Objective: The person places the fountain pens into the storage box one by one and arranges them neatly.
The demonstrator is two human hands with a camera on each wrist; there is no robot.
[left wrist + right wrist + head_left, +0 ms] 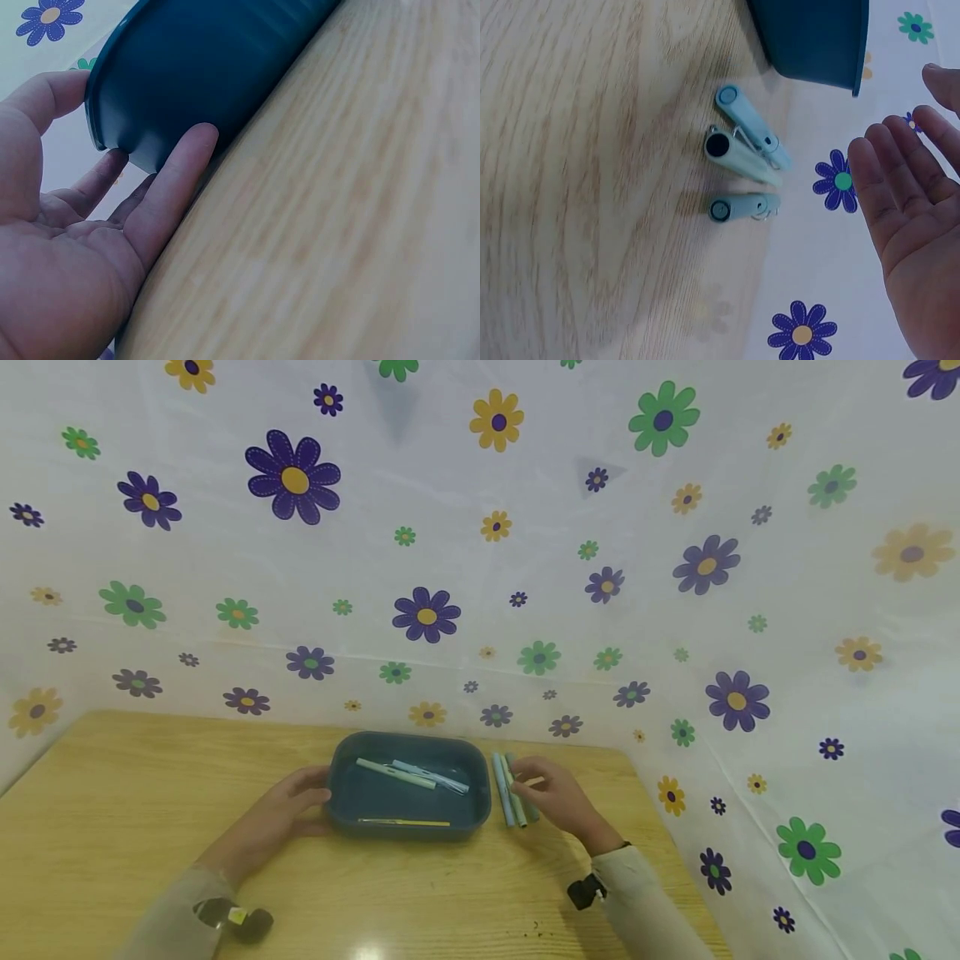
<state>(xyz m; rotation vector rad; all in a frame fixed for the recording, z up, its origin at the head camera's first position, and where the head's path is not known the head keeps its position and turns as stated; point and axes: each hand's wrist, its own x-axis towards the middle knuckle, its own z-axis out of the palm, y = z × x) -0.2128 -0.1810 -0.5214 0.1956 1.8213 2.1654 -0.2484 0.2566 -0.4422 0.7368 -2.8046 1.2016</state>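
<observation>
So the three loose pens are lying on the table just under and beside the right hand, one light blue, one pale green, one darker teal-ish, roughly side by side with their ends pointing back toward the person. Right hand's fingers are loosely out, nothing in them, and the right wrist view shows a gap between fingertips and pens.

Left of that hand, between the two hands, sits the blue tray. Inside it, a pale green pen and some light blue penware (one or two, can't tell) lie together, and a thin yellow stick lies along the side nearer the person.

Left hand is spread against the tray's far-left end, fingers relaxed and touching rim and wall, not clenched.

My two cents: I'd keep that left hand light, since pushing could slide the tray into the pens. With the right, pinch one pen mid-barrel from above; grabbing at the bunch might roll the others. Behind both hands hangs a flowery cloth.
</observation>
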